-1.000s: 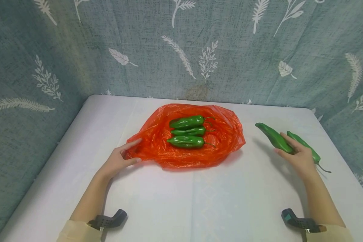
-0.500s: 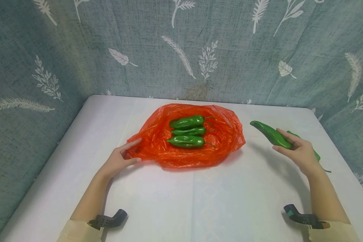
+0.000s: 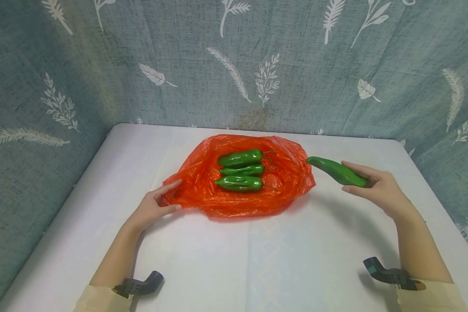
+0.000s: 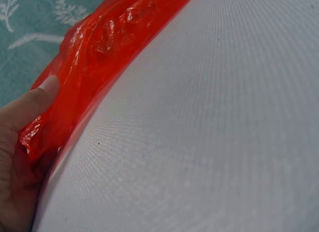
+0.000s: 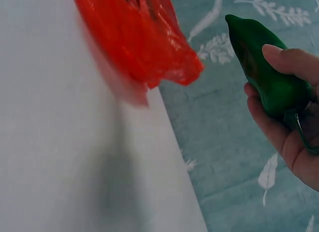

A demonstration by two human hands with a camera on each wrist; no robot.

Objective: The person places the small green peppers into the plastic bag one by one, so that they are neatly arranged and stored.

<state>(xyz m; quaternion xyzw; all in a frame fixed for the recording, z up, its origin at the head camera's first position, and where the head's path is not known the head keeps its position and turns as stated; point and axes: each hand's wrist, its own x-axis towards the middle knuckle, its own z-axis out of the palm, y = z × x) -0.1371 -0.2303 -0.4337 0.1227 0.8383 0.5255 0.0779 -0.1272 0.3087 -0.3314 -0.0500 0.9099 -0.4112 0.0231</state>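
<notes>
A crumpled red plastic bag lies spread on the white table. Three green chili peppers rest on it, side by side. At its left edge my left hand touches the plastic, thumb and index finger straight and spread apart; its other fingers are hidden. In the left wrist view the thumb lies against the red plastic. My right hand grips another green chili pepper between thumb and fingers, above the table. The pepper's tip points left, close to the bag's right edge; its stem hangs by the palm.
The white table ends against a grey-green curtain with white leaf prints at the back and sides. Dark wrist devices sit near both sleeves. The right arm covers the spot where another pepper lay.
My right hand has carried its pepper left, toward the red bag, from beside another pepper at the right. That other pepper is now hidden behind the hand and arm. My left hand stays put.
</notes>
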